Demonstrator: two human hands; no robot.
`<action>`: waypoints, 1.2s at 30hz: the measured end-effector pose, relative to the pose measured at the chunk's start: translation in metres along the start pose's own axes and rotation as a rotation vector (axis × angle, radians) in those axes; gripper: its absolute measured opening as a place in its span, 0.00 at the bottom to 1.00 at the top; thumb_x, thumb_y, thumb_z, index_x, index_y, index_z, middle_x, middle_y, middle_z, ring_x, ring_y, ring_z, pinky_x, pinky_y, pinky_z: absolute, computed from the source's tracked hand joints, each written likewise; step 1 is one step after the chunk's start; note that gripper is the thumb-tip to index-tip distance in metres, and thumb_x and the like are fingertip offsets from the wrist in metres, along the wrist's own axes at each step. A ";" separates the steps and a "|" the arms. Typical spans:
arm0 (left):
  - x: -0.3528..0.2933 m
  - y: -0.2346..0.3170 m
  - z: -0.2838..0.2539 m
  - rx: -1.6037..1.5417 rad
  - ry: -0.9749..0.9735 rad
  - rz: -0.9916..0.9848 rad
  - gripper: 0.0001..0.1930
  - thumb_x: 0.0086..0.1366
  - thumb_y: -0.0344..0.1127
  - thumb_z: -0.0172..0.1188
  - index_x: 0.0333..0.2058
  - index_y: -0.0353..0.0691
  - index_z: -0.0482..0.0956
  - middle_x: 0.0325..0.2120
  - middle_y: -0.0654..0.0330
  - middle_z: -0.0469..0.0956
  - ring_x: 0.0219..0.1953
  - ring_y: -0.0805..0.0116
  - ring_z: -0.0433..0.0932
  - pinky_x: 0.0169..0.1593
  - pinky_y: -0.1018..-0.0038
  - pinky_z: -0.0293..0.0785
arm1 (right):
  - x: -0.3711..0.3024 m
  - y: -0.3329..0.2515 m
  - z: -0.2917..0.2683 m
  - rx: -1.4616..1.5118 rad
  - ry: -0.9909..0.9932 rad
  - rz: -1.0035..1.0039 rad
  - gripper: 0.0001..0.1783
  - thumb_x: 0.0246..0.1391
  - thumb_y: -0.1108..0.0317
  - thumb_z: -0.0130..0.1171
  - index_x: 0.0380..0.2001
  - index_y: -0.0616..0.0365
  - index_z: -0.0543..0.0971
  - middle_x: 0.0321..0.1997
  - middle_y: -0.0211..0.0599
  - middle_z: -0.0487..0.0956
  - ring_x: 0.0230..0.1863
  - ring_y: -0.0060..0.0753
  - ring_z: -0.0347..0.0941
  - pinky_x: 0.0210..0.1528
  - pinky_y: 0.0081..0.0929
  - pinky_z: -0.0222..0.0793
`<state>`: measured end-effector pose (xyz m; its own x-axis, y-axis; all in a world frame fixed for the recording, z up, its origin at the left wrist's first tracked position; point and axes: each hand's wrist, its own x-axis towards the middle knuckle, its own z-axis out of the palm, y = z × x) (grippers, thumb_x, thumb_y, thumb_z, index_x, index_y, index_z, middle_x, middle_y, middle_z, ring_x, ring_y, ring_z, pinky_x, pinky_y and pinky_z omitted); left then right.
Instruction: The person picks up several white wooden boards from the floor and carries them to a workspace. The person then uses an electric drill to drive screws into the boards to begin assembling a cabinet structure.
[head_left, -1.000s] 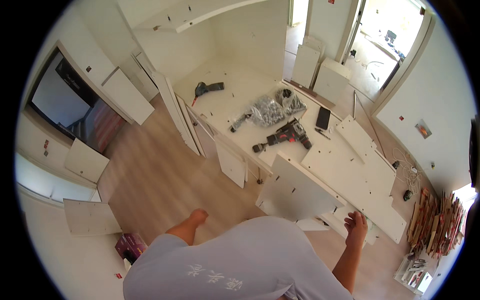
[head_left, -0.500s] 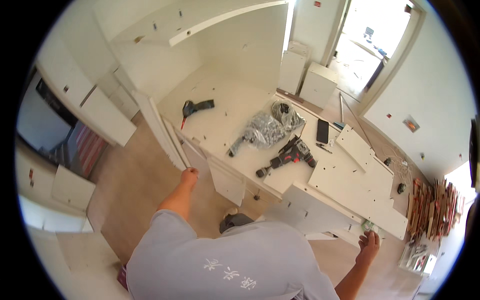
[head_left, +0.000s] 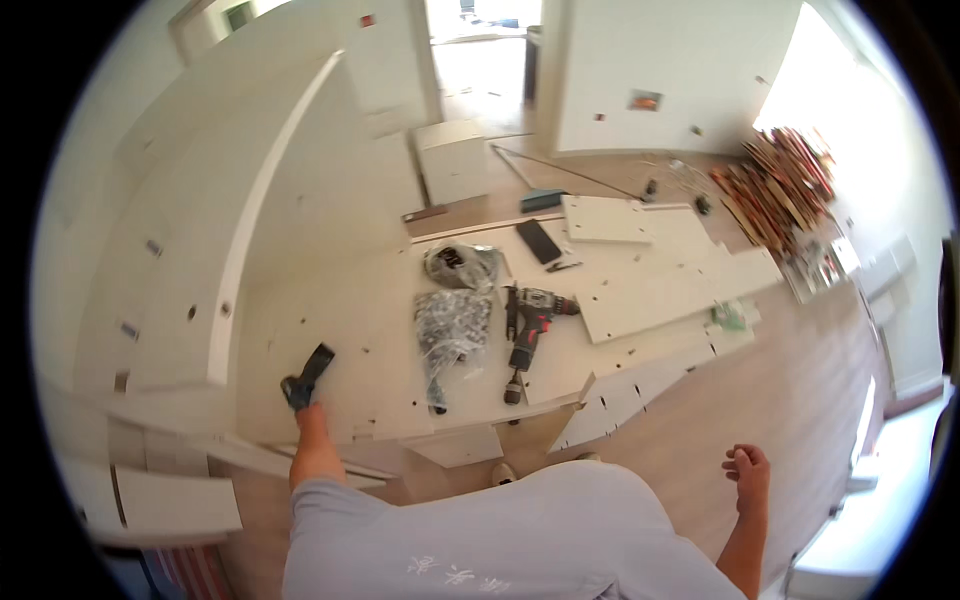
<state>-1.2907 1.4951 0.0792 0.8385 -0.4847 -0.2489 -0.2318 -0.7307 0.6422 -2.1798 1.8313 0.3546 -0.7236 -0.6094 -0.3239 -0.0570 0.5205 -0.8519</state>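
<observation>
My left hand reaches the head of a dark cordless driver on the white panel at the left; its fingers are hidden there, so their grip is unclear. My right hand hangs over the floor at the right, fingers loosely bent and apart, with nothing seen in it. In mid-panel lies a black and red cordless drill, its chuck toward me. Left of it is a clear plastic bag of small, indistinct pieces. A small green packet lies on the panel's right end.
A black phone and loose white boards lie on the panel. A tall white cabinet side stands at the left. Beyond are a white box, a broom and a heap of wood strips.
My view has turned to the right. My left hand has gone from beside the cabinet edge to the driver. My right hand has come away from the green packet at the panel's end.
</observation>
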 end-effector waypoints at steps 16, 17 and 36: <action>-0.069 0.015 -0.074 -0.129 0.114 0.552 0.25 0.66 0.41 0.68 0.56 0.33 0.76 0.45 0.51 0.84 0.44 0.52 0.83 0.49 0.62 0.77 | -0.005 -0.025 0.043 -0.040 -0.135 -0.130 0.10 0.64 0.71 0.60 0.45 0.64 0.81 0.40 0.36 0.85 0.38 0.26 0.81 0.39 0.24 0.75; -0.109 0.044 -0.078 -0.151 0.066 0.630 0.25 0.65 0.40 0.68 0.56 0.34 0.76 0.45 0.51 0.84 0.45 0.53 0.83 0.50 0.63 0.77 | -0.007 -0.031 0.048 -0.003 -0.131 -0.164 0.09 0.63 0.72 0.60 0.44 0.64 0.81 0.40 0.36 0.85 0.39 0.26 0.81 0.40 0.24 0.75; -0.461 0.168 -0.055 -0.316 -0.920 1.593 0.20 0.59 0.38 0.70 0.50 0.43 0.82 0.38 0.56 0.82 0.39 0.56 0.82 0.43 0.65 0.79 | -0.068 -0.109 0.200 -0.478 -1.155 -0.630 0.29 0.43 0.62 0.77 0.51 0.53 0.81 0.44 0.39 0.86 0.45 0.44 0.82 0.53 0.35 0.76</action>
<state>-1.6893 1.6224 0.3419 -0.5678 -0.6893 0.4500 -0.2519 0.6660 0.7022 -1.9874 1.6962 0.3876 0.4662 -0.8342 -0.2946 -0.5515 -0.0136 -0.8340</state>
